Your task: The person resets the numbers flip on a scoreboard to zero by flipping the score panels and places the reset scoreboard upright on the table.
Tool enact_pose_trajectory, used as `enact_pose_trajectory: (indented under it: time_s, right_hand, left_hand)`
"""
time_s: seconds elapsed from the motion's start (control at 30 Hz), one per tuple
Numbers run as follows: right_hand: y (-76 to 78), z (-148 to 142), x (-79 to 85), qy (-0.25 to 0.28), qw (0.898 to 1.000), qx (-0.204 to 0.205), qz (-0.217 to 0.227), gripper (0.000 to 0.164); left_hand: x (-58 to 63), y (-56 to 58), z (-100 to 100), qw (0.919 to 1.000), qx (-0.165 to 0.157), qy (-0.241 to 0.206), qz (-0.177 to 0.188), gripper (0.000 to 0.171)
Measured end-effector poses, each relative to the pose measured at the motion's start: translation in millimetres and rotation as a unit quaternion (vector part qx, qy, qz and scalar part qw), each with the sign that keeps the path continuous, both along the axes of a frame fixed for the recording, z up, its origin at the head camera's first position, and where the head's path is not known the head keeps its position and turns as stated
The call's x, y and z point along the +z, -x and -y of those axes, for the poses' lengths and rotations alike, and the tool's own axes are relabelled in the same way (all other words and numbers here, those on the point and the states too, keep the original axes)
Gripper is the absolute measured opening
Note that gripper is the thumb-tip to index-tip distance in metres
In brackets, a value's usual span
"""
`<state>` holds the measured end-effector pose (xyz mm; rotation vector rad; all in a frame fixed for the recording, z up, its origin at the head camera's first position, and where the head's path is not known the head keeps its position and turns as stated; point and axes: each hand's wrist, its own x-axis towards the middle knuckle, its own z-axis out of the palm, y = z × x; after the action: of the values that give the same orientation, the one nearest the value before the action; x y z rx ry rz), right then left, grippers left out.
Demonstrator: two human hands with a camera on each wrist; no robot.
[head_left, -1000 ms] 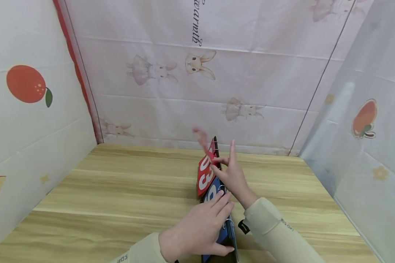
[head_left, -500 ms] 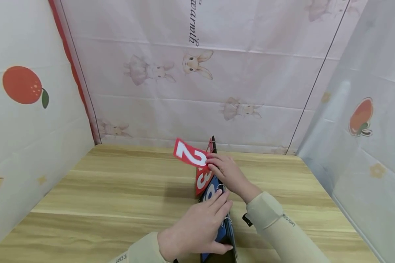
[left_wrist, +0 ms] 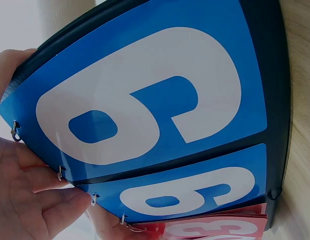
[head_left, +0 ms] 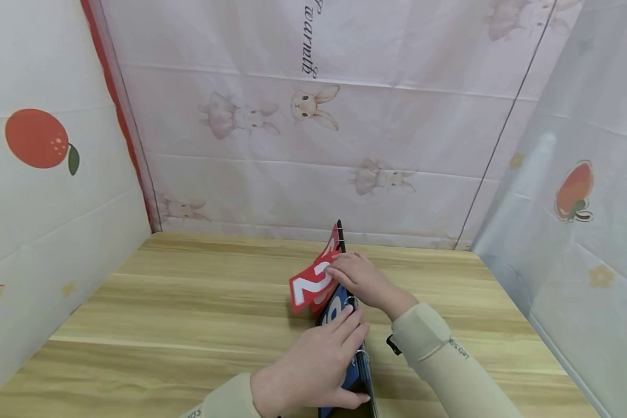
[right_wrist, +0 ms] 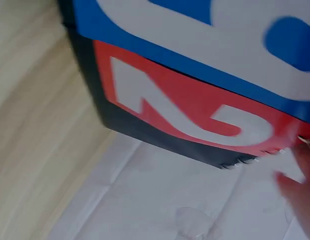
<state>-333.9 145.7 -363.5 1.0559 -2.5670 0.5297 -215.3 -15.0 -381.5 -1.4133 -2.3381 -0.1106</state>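
A flip scoreboard (left_wrist: 277, 100) stands on the table, with blue and red number cards hung on rings along its top edge. My left hand (head_left: 310, 360) holds the near end of that edge, thumb and fingers spread along it. The left wrist view shows a large blue 6 card (left_wrist: 195, 45) and a smaller blue 6 card (left_wrist: 165, 197). Toward the far end, my right hand (head_left: 366, 281) touches the top of a red 2 card (head_left: 308, 284), which tilts down to the left. Another red 2 card (right_wrist: 170, 107) lies on the opposite face. The right thumb looks apart from the cards.
The wood-grain table (head_left: 198, 302) extends on both sides of the scoreboard. Behind it hangs a pale curtain (head_left: 251, 191) with rabbit prints. White fruit-print curtains (head_left: 36, 209) close off the left and right sides.
The red 2 card has swung over the top and down to the left, from blurred and raised to hanging tilted. My right fingers came lower over it; the left hand stayed on the scoreboard.
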Motion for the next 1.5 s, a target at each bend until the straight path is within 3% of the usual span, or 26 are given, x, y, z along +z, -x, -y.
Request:
enact_pose_trajectory:
  time_s: [0.13,0.17,0.4,0.53,0.63,0.77,0.9,1.0,1.13,1.2,1.27,1.3,1.37,1.43,1.5]
  right_hand:
    - [9.0,2.3,1.1,0.012,0.997,-0.008,-0.077,0.035]
    - [10.3,3.0,2.6,0.007,0.997,-0.013,-0.075,0.035]
    - [10.3,6.4,15.8,-0.103,0.994,-0.043,0.017,0.04]
    - [11.3,7.7,18.7,-0.119,0.991,-0.048,0.025,0.041]
    - [16.3,11.2,22.5,-0.1,0.993,-0.058,0.028,0.036]
    - [26.5,18.2,30.7,-0.1,0.991,-0.075,0.039,0.028]
    - [33.6,20.7,36.6,-0.138,0.985,-0.092,0.049,0.023]
    - [36.7,20.0,37.9,-0.133,0.984,-0.106,0.047,0.017]
    - [40.4,17.4,34.0,-0.114,0.987,-0.107,0.028,0.018]
    - [41.9,15.3,28.8,-0.08,0.991,-0.101,0.022,0.02]
    - [40.3,11.4,21.5,0.001,0.994,-0.103,0.047,0.026]
    - [38.7,8.3,16.3,0.052,0.991,-0.103,0.064,0.03]
    - [32.7,2.2,3.9,0.156,0.975,-0.111,0.112,0.039]
    - [23.1,-3.9,-11.2,0.24,0.945,-0.123,0.186,0.051]
    - [13.3,-8.0,-28.0,0.295,0.908,-0.117,0.274,0.06]
  left_hand:
    - [-0.3,0.5,0.4,1.0,-0.003,-0.005,-0.007,0.084]
    - [-0.4,0.7,0.5,0.9999,-0.004,-0.006,-0.008,0.084]
    - [-2.2,1.3,-0.2,0.9996,-0.005,-0.006,-0.027,0.086]
    - [-3.1,1.6,0.3,0.9992,-0.003,-0.012,-0.037,0.086]
    - [-3.7,2.0,0.9,0.9987,-0.004,-0.017,-0.049,0.086]
    - [-4.3,2.3,1.5,0.9993,-0.002,-0.017,-0.034,0.085]
    - [-5.3,1.9,-0.1,0.9999,-0.008,-0.011,0.004,0.083]
    - [-5.8,1.2,-1.4,0.9997,-0.014,-0.003,0.018,0.082]
    - [-5.6,0.5,-1.0,0.9999,-0.011,-0.007,0.006,0.082]
    - [-5.4,0.2,-0.1,0.9999,-0.008,-0.011,0.001,0.083]
    - [-4.8,-0.4,0.4,0.9999,-0.005,-0.01,0.003,0.084]
    - [-4.6,-0.5,0.4,0.9999,-0.006,-0.009,0.006,0.084]
    - [-4.3,-0.6,0.0,0.9999,-0.006,-0.01,0.003,0.084]
    - [-4.0,-0.7,-0.1,0.9999,-0.005,-0.01,-0.003,0.084]
    - [-4.1,-0.6,0.4,0.9999,-0.001,-0.01,-0.013,0.086]
